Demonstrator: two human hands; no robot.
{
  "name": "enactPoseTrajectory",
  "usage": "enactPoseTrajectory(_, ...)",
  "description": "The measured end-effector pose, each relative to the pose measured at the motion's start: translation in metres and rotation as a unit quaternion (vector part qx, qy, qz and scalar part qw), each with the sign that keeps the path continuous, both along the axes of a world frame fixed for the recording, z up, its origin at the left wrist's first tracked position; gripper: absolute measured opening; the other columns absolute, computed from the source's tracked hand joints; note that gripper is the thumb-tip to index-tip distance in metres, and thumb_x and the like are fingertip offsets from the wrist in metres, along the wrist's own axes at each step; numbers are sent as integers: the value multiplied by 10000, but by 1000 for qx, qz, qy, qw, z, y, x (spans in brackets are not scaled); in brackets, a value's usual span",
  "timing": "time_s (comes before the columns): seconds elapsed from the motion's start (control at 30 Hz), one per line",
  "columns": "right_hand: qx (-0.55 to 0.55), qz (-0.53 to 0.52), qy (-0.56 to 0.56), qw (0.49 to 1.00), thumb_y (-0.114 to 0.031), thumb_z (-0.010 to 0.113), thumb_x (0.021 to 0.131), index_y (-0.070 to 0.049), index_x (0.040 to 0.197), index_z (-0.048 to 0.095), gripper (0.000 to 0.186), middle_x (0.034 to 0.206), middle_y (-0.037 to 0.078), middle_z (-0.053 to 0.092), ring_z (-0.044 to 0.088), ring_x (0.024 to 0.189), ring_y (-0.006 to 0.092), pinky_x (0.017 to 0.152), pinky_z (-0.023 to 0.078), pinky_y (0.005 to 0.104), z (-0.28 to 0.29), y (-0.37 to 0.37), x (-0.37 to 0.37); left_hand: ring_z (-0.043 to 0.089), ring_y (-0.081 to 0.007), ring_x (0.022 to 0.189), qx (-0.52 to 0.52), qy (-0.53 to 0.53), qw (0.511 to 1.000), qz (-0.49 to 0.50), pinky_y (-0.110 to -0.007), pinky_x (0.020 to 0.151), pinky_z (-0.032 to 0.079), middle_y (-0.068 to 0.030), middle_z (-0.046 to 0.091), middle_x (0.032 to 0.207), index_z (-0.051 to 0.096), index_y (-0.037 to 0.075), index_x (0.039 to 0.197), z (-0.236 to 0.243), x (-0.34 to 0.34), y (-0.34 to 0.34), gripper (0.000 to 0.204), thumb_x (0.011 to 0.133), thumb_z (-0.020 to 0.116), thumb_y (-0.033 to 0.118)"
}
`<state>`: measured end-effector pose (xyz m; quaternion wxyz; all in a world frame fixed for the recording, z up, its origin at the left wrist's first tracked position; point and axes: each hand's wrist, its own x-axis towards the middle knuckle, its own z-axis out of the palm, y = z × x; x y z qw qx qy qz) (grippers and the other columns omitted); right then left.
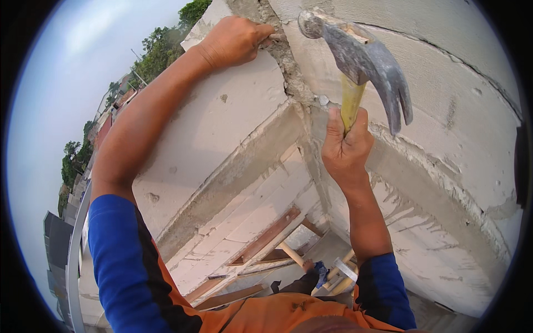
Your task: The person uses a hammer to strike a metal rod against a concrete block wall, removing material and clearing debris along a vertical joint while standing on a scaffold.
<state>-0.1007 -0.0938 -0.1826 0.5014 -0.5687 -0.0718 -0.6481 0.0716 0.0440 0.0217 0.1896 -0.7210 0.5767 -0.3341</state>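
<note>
Right hand (348, 147) is gripping claw hammer (361, 55) head-up before the block wall (444, 105), likely for control, while left hand (236, 41) is resting, fingers curled, at mortar joint (287, 64), contents unclear, probably bracing

Claw hammer head (355, 60): was mottled dull grey, upper right of the frame.
Hammer handle (351, 102): was yellow.
Shirt body (266, 313): was orange, along the lower edge.
Sleeves (116, 244): were bright blue with black panels.
Wall blocks (205, 127): were off-white, flecked with grey-brown.
Mortar joint (286, 64): was grey, top centre.
Board (272, 236): was reddish brown, lower centre.
Trees (158, 47): were green, upper left.
Sky (61, 72): was pale blue-grey.
</note>
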Motion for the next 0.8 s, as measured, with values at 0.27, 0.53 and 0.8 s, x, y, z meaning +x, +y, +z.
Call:
enactPoseTrajectory(0.27,92,65,55,992,-140,575,1011,-4,965,512,157,602,-2,478,449,506,55,451,359,258,-7,-20,-19,700,-209,793,-238,141,961,-11,-317,732,555,-78,743,911,704,72,1066,28,21,21,163,909,676,109)
enactPoseTrajectory(0.53,210,155,113,959,-151,541,1027,-26,964,496,148,630,-40,460,408,536,25,475,331,214,-36,-25,-58,695,-177,933,-229,371,900,-14,-330,884,565,-75,727,991,702,-18,1028,43,30,19,153,924,685,94)
enactPoseTrajectory(0.8,176,136,160,962,-153,541,1026,-28,930,477,171,643,-34,465,411,563,29,493,332,223,-53,-19,-76,704,-178,898,-156,292,944,-8,-311,840,561,-88,742,1020,742,2,967,43,8,10,120,898,712,95)
